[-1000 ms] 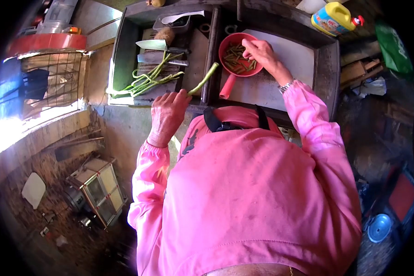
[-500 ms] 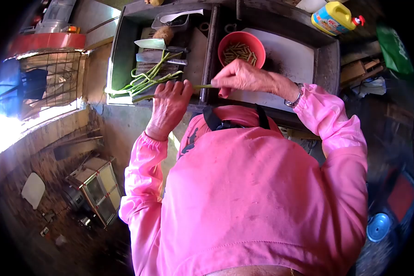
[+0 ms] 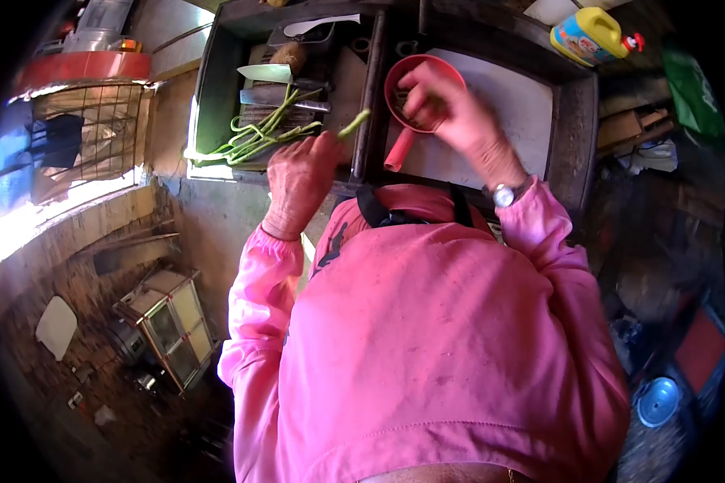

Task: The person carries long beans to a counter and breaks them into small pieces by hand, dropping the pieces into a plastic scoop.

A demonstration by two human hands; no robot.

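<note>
Closed round a green bean stalk [image 3: 353, 125], my left hand [image 3: 302, 175] is near the divider of the dark wooden tray. The stalk's free end points up and right. My right hand [image 3: 453, 113], smeared by motion, is over the red bowl [image 3: 404, 150] with a handle, and its fingertips cannot be made out. Cut bean pieces show in part inside the bowl, mostly covered by the hand. Long green beans [image 3: 254, 138] lie in the left compartment, below two knives [image 3: 267, 73].
A white spoon [image 3: 322, 24] rests on a clear plastic box at the back of the left compartment, near a brown round object [image 3: 288, 55]. A pale board [image 3: 511, 101] lies in the right compartment. A yellow bottle [image 3: 592, 37] stands at the back right.
My right hand went from the bowl to the stalk by my left hand, then back over the bowl. The stalk in my left hand is shorter than a second ago.
</note>
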